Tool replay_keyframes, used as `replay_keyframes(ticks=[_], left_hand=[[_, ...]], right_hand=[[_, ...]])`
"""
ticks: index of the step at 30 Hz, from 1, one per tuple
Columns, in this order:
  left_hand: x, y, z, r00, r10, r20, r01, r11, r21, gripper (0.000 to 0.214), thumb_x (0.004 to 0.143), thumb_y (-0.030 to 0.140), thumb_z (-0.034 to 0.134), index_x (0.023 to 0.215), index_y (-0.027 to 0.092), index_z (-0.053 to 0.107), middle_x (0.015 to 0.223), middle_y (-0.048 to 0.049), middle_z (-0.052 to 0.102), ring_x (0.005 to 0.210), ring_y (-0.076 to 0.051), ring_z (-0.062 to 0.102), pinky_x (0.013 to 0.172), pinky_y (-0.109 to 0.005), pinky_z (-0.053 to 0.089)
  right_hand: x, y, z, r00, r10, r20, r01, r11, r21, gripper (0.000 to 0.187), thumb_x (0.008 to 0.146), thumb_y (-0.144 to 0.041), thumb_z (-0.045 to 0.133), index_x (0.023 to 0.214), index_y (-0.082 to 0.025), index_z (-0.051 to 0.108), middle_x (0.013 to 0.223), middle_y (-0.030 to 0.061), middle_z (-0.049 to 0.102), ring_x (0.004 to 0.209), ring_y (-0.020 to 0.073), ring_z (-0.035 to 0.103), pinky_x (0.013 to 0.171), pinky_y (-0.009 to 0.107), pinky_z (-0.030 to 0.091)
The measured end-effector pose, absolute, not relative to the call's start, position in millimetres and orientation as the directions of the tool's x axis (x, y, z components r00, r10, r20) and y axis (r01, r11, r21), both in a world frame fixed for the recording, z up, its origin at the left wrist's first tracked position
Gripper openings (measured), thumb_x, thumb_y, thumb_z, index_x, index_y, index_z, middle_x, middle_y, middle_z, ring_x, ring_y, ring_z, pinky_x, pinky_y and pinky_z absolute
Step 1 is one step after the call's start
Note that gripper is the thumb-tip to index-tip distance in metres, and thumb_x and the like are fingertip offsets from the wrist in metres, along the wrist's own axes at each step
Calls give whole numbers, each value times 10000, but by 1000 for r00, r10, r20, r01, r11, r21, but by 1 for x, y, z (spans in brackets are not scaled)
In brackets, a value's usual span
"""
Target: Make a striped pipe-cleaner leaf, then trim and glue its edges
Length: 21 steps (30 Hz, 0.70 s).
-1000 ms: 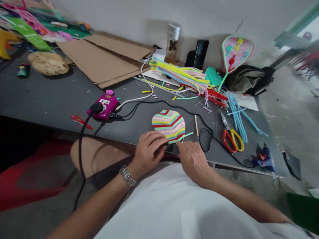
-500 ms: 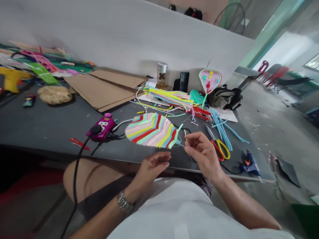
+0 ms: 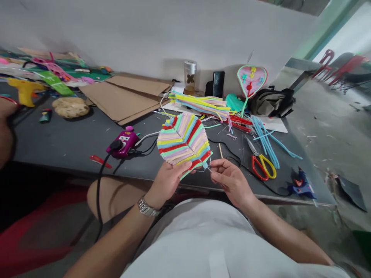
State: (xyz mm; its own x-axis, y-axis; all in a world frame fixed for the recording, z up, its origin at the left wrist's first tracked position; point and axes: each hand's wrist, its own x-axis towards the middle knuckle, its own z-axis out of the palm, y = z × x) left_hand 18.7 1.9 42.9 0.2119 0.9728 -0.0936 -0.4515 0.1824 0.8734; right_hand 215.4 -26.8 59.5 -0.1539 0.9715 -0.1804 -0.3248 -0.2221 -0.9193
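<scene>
A leaf-shaped panel of striped pipe cleaners (image 3: 185, 141), in red, yellow, mint, lilac and blue, is held above the table's front edge. My left hand (image 3: 171, 178) grips its lower edge, thumb on top and fingers beneath. My right hand (image 3: 228, 178) pinches a thin wire (image 3: 210, 169) at the panel's pointed lower-right end, beside a small blue tuft. A thin wooden stick (image 3: 220, 150) lies just beyond the right hand. Scissors (image 3: 263, 166) with red and yellow handles rest to its right.
A blue glue gun (image 3: 303, 187) sits at the right edge. Behind are bundled pipe cleaners (image 3: 199, 105), a finished-looking fan (image 3: 251, 80) and a jar (image 3: 190, 75). On the left are a purple power socket (image 3: 123, 143), cardboard (image 3: 121, 100), a stone (image 3: 71, 107) and another person's arm (image 3: 5, 127).
My left hand has come up and taken hold of the panel's lower edge. The panel has turned to face me more, and its pattern shows fully. The view has shifted slightly.
</scene>
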Motion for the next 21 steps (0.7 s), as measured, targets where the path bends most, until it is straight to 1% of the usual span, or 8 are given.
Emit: replay_keyframes(ticks=[2,5,7,10,13,17,21], left_hand=[[15,-1,40,209,972,-112,-423,193,885,374,804,349,827,1118,158,754,1144,-115,777,1033,-303,738,767,-358,615],[13,-3,38,212,972,-102,-401,181,898,370,822,353,812,1139,171,754,1183,-107,768,1044,-293,734,736,-323,608],[13,-4,38,216,971,-100,-388,179,904,346,832,352,804,1128,177,758,1165,-94,772,1025,-274,731,726,-307,603],[14,-8,35,224,969,-100,-364,179,914,294,849,351,789,1081,172,764,1058,-74,783,916,-232,724,715,-299,593],[16,-11,34,224,968,-116,-360,193,913,266,866,365,769,1044,168,761,978,-64,775,815,-204,702,702,-305,582],[16,-15,33,230,961,-153,-372,232,899,261,866,380,764,1022,171,762,958,-68,773,818,-211,705,697,-305,582],[16,-16,32,232,955,-184,-382,263,886,291,840,374,787,1057,183,763,991,-69,778,846,-216,719,721,-306,596]], right_hand=[[216,-25,57,-161,973,-167,-255,-205,-945,360,719,-345,876,985,-198,683,688,-31,627,631,107,524,609,252,402],[217,-21,57,-212,962,-171,-149,-205,-968,325,772,-412,838,968,-193,699,714,-7,676,649,119,567,632,266,438],[216,-19,56,-245,952,-181,-123,-216,-969,312,783,-436,828,931,-193,698,713,-4,686,647,120,578,635,269,446],[211,-16,53,-266,945,-189,-168,-238,-957,314,734,-416,868,865,-195,688,692,-16,674,625,112,558,622,264,441],[208,-16,48,-250,945,-210,-223,-267,-937,327,683,-383,903,842,-197,685,695,-20,673,611,107,535,609,260,431],[207,-17,45,-268,925,-269,-287,-344,-894,317,695,-374,895,846,-198,680,674,-24,666,606,105,535,609,252,417],[208,-16,46,-293,899,-325,-319,-412,-853,298,697,-353,892,848,-200,686,685,-26,668,613,102,549,611,247,413]])
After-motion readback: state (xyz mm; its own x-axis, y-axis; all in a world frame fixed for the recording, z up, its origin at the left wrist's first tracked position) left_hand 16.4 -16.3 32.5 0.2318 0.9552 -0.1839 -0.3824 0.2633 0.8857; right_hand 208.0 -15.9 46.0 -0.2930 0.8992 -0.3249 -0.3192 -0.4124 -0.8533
